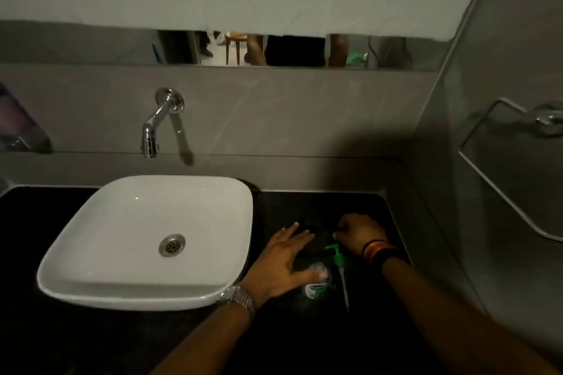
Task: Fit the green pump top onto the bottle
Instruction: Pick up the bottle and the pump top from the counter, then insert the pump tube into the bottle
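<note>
Fingers, left hand (283, 262): spread flat and apart, palm down over the tabletop; the thumb tip lies on the shoulder of the bottle (316, 281), gripping nothing.
Fingers, right hand (361, 233): curled inward, knuckles up, resting on the tabletop just behind the pump head; whether they pinch anything I cannot tell, as the fingertips are tucked under.
Bottle: clear, with a white-and-green label, standing between the two forearms near the front of the tabletop; its mouth appears uncovered.
Green pump top (336, 259): lying on its side just right of the bottle, spout pointing left, its pale dip tube (344, 289) trailing toward the person.
Step in hand: the reach. Pump and bottle are apart, and neither is properly held yet.
Next move, as I judge it: the left hand must close round the bottle to steady it; the right must lift the pump by its collar, stand it upright, thread the tube into the neck, then seat and twist.
Risk: the long thin tube could catch the rim or tip the light bottle.
Tabletop (359, 201): black, glossy, dimly lit.
Basin (146, 240): white, square, sitting on the tabletop to the left, with a chrome wall tap (158, 122) above it.
Room: grey tiled walls, a mirror strip (289, 52), and a towel ring (518, 167) on the right wall.
</note>
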The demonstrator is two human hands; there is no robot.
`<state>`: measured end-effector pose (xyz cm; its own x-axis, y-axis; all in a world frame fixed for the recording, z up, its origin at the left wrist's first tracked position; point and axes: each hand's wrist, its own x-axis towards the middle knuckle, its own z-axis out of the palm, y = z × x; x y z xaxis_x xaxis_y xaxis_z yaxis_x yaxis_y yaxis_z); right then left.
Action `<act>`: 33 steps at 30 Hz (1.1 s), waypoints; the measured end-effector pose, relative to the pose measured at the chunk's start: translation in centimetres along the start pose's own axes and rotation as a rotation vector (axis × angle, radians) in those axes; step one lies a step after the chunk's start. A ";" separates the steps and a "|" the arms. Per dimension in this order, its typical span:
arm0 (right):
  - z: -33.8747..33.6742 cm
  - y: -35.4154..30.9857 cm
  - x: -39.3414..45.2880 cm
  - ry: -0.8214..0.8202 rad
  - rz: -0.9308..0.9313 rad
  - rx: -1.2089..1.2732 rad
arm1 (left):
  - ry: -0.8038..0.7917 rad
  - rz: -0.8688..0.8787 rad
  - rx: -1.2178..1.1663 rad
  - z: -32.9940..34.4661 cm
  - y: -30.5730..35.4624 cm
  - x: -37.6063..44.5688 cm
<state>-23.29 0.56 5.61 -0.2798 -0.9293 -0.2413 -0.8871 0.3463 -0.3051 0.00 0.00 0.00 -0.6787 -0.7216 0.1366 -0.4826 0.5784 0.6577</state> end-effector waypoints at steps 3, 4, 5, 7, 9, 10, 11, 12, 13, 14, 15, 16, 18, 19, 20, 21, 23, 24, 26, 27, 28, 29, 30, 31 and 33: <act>2.0 0.8 0.1 -0.125 0.094 0.012 | -0.057 -0.017 0.016 1.6 -0.8 -0.2; 2.6 0.9 0.0 -0.150 0.130 0.015 | -0.064 -0.037 -0.009 2.1 -1.0 -0.3; 3.3 1.1 0.2 -0.154 0.142 0.020 | -0.063 -0.050 -0.037 2.4 -1.1 -0.2; 4.3 1.2 0.8 -0.157 0.165 0.020 | -0.050 -0.066 -0.079 2.9 -1.2 -0.1; 4.9 1.0 1.1 -0.165 0.186 -0.016 | -0.032 -0.073 -0.094 3.3 -1.2 -0.1; 5.2 0.9 1.4 -0.163 0.188 -0.031 | -0.016 -0.069 -0.105 3.6 -1.2 -0.1; 5.7 0.9 1.7 -0.149 0.186 -0.043 | 0.005 -0.063 -0.118 3.9 -1.2 -0.1; 6.1 0.8 1.9 -0.144 0.190 -0.054 | 0.017 -0.061 -0.130 4.1 -1.1 -0.2; 6.4 0.8 2.1 -0.139 0.194 -0.064 | 0.014 -0.065 -0.140 4.3 -1.1 -0.2; 6.7 0.7 2.2 -0.142 0.198 -0.070 | 0.007 -0.070 -0.154 4.4 -1.1 -0.2; 6.9 0.7 2.5 -0.139 0.196 -0.066 | 0.001 -0.073 -0.174 4.5 -1.2 -0.2; 7.0 0.6 2.7 -0.138 0.202 -0.044 | 0.009 -0.072 -0.194 4.7 -1.3 -0.1; 6.6 0.5 2.6 -0.129 0.207 0.041 | 0.013 -0.094 -0.217 4.8 -1.6 -0.1; 6.1 0.5 2.4 -0.115 0.209 0.107 | 0.011 -0.100 -0.223 4.8 -1.6 0.0; 5.7 0.6 2.0 -0.091 0.205 0.192 | 0.016 -0.097 -0.233 4.9 -1.7 -0.1; 5.3 0.8 1.6 -0.053 0.190 0.288 | 0.028 -0.093 -0.244 5.0 -1.8 -0.1; 4.3 1.3 0.2 0.042 0.149 0.512 | 0.058 -0.114 -0.251 5.2 -1.9 -0.3; 3.6 1.5 -0.9 0.086 0.133 0.612 | 0.064 -0.135 -0.257 5.3 -1.9 -0.3; 1.9 1.7 -3.0 0.169 0.072 0.722 | 0.062 -0.149 -0.275 5.3 -2.0 -0.5; 1.1 1.7 -4.0 0.224 0.031 0.729 | 0.063 -0.141 -0.281 5.3 -2.0 -0.5; 0.3 1.6 -4.9 0.272 0.003 0.734 | 0.059 -0.144 -0.283 5.3 -2.1 -0.5; -0.4 1.5 -5.7 0.294 -0.004 0.763 | 0.044 -0.160 -0.279 5.3 -2.0 -0.6; -0.8 1.2 -6.5 0.290 -0.012 0.825 | 0.026 -0.179 -0.268 5.2 -2.0 -0.6; -1.1 0.9 -7.2 0.282 -0.023 0.898 | 0.010 -0.192 -0.252 5.2 -1.9 -0.6; -1.5 0.3 -8.4 0.302 -0.064 0.996 | -0.021 -0.205 -0.227 5.1 -1.9 -0.5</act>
<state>-21.77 8.31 8.91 -0.4445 -0.8958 0.0007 -0.2372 0.1170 -0.9644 -1.56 1.19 -5.06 -0.5924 -0.8050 -0.0305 -0.4765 0.3196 0.8190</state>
